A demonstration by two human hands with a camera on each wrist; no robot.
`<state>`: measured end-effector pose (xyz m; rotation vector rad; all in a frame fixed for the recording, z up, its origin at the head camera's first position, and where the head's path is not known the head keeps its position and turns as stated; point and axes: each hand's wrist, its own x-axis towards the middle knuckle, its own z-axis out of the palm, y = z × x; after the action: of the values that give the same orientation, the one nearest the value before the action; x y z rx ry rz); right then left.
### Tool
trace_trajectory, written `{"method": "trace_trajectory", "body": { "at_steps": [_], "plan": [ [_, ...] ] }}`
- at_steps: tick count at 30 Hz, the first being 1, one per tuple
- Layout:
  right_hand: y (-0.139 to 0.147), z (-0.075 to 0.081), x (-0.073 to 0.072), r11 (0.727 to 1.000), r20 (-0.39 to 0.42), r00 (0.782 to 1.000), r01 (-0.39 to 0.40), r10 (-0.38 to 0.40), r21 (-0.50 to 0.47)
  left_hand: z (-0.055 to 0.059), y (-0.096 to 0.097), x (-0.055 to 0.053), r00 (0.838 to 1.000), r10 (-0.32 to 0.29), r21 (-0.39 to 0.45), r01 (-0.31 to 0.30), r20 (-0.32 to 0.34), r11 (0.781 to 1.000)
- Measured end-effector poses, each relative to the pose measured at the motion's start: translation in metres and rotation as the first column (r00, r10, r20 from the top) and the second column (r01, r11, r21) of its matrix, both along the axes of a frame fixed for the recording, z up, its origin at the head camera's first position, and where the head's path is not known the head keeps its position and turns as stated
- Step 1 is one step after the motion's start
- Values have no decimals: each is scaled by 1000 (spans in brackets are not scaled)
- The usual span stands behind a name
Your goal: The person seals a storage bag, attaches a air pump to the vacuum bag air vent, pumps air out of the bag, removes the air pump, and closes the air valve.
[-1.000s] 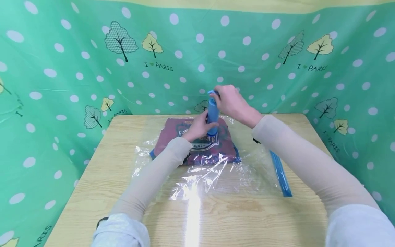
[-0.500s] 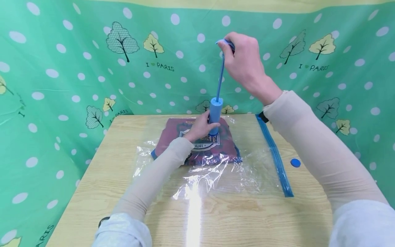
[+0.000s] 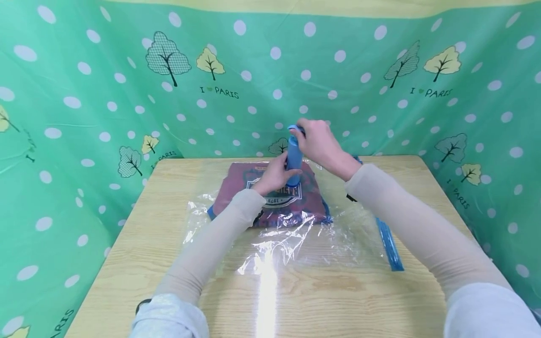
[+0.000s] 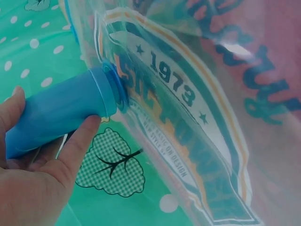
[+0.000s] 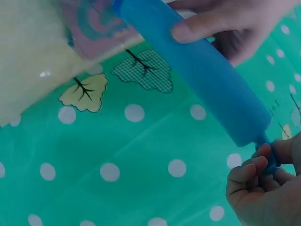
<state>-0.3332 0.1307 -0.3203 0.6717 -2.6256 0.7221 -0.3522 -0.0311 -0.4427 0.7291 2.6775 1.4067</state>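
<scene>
A blue hand pump [image 3: 294, 157] stands upright on a clear plastic storage bag [image 3: 338, 239], its lower end against a round blue valve [image 4: 115, 87]. Inside the bag lies a folded dark-red garment [image 3: 230, 190] with printed lettering. My left hand [image 3: 272, 177] grips the pump's barrel near its base; in the left wrist view its fingers lie along the blue cylinder. Above, my right hand [image 3: 320, 141] holds the pump's handle [image 5: 269, 160], which sits close to the top of the barrel. Only a short bit of rod shows between them in the right wrist view.
A blue zip strip [image 3: 390, 246] edges the bag on the right, partly hidden under my right forearm. The wooden table [image 3: 338, 305] ends at the back against a green dotted cloth [image 3: 253, 56], which also hangs at both sides.
My right hand pulled the pump handle high up, baring the long rod, then pushed it back down near the barrel. A blue cap seen midway is now covered by the right arm.
</scene>
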Motion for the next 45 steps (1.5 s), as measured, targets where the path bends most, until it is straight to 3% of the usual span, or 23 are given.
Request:
{"method": "trace_trajectory", "body": {
  "at_steps": [2,5,11,14,18,20,24,31,35,37,40,45],
  "plan": [
    [0,0,0,1000,0,1000,-7,7,5,0,0,0,1000,-2,-2,2,0,1000],
    [2,14,2,1000,7,1000,1,0,-17,1,1,-1,1000,4,-8,-4,12,1000],
    [2,75,8,992,-38,999,30,-34,-122,0,1,-1,999,28,-15,-27,38,1000],
    [2,107,14,986,-115,991,52,-70,-159,1,0,1,999,32,-15,-31,39,999],
    [2,126,18,982,-206,972,74,-111,-176,3,-1,3,999,29,-5,-29,38,1000],
    [2,124,19,979,-221,969,69,-112,-190,3,-1,4,999,29,-2,-29,36,1000],
    [-1,104,17,981,-154,986,37,-67,-193,3,-2,3,999,29,-7,-29,31,1000],
    [-3,30,6,997,34,999,19,-17,-69,0,0,1,999,24,-15,-24,24,1000],
    [-4,2,3,1000,40,999,8,-7,-15,-1,-1,2,1000,12,-3,-12,17,1000],
    [-5,0,2,1000,33,999,-2,2,3,-2,-2,2,1000,14,-1,-14,18,1000],
    [-4,11,4,1000,28,1000,-5,4,13,-3,-1,1,1000,18,-7,-18,25,1000],
    [-3,59,11,999,15,1000,14,-13,-30,0,0,0,999,25,-2,-25,23,1000]
  ]
}}
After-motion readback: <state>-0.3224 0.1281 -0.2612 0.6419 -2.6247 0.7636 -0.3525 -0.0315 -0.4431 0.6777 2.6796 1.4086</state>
